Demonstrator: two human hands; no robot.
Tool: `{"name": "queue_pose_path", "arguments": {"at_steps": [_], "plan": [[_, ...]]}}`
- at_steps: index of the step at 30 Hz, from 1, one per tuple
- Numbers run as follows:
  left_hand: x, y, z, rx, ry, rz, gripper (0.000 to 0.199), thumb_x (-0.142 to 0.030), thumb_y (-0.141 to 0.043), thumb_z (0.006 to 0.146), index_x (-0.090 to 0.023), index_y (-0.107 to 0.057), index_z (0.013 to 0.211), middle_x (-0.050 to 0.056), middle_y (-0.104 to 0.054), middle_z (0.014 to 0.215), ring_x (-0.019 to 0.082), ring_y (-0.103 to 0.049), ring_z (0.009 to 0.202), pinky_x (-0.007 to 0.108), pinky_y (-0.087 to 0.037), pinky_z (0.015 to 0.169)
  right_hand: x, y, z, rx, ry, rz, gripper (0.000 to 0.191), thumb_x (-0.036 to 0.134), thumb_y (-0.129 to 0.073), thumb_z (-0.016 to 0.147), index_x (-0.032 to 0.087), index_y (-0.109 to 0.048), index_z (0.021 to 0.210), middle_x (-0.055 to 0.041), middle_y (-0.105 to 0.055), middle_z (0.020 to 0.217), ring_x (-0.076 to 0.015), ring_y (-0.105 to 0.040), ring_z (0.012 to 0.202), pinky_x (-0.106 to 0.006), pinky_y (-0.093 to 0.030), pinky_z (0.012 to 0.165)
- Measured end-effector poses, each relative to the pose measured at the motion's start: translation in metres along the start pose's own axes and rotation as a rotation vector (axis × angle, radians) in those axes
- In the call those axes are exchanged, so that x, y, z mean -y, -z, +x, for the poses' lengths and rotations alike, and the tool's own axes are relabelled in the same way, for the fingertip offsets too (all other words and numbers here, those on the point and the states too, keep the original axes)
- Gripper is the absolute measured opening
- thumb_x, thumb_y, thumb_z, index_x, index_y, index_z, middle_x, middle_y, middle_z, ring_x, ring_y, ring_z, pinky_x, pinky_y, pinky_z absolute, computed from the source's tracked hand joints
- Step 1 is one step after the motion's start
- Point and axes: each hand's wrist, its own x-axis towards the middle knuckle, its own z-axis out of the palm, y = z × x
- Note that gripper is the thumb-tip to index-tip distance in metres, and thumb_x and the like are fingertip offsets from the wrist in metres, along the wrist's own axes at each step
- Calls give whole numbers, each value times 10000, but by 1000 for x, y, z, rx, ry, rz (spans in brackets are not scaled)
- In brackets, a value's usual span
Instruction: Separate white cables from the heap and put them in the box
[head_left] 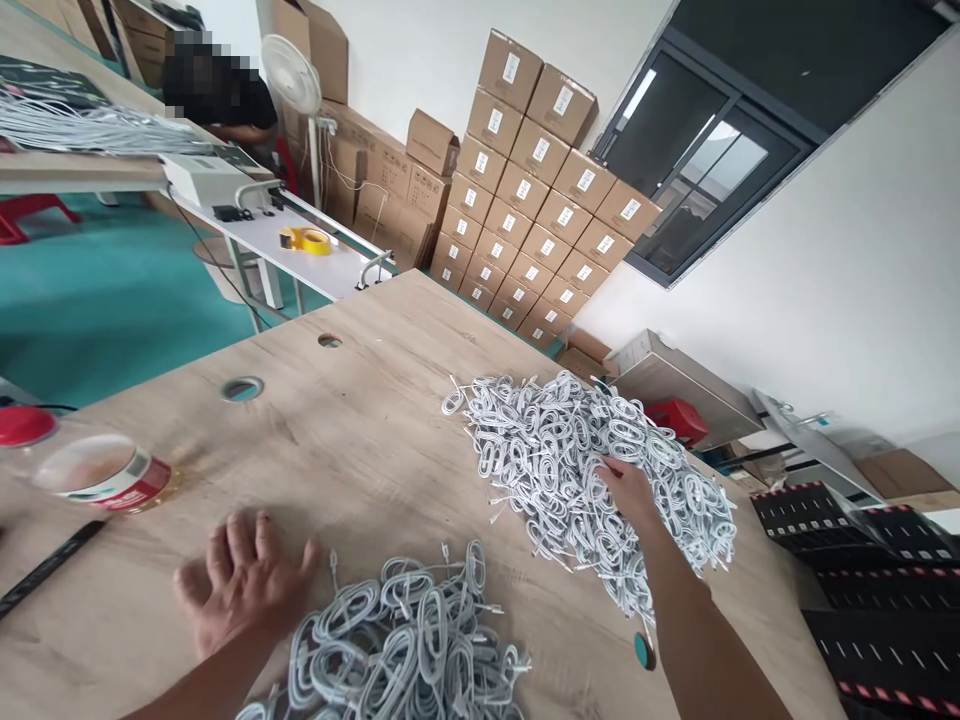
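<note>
Wooden table being viewed in box-stacked storeroom. Right hand being pressed into far cable pile, fingers buried, grasp not discernible. Left hand being rested flat, unclenched, on table, touching left edge of near cable pile. Far pile lying ahead and to right.

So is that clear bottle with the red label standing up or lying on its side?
Lying on its side. The bottle rests lengthwise on the wooden table, its red cap pointing sideways toward the table's left edge.

Cable piles: two. Hands: two. Table holes: two. Tape roll: one. Fan: one.
</note>
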Motion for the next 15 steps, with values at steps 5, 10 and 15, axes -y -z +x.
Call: {"name": "queue_pose_path", "arguments": {"at_steps": [5, 10, 15], "plan": [[0, -2, 3, 48, 20, 7, 821, -636, -250, 917, -115, -349, 1545, 190, -247, 1685, 327, -110, 1583, 614, -97, 1239, -16, 36, -28, -85, -55, 240, 583, 571, -669, 744, 194, -770, 1177, -105, -754, 1194, -327, -660, 1140, -399, -538, 918], [-7, 3, 0, -41, 4, -2, 814, -600, -215, 915, -79, -389, 1516, 207, -284, 1660, 308, -111, 1570, 588, -80, 1231, 2, 15, -102, 354, -92, 548, 542, 635, -754, 710, 213, -791, 1049, -81, -759, 961, -249, -681, 904, -385, -547, 838], [-14, 15, -1, 53, 34, 24, 851, -610, -100, 916, -79, -335, 1537, 193, -211, 1687, 289, -40, 1573, 568, -26, 1228, 26, -83, -204, 729, -158, 523, 420, 527, -786, 726, 192, -797, 979, -19, -690, 721, -159, -597, 620, -299, -482, 622]]}}
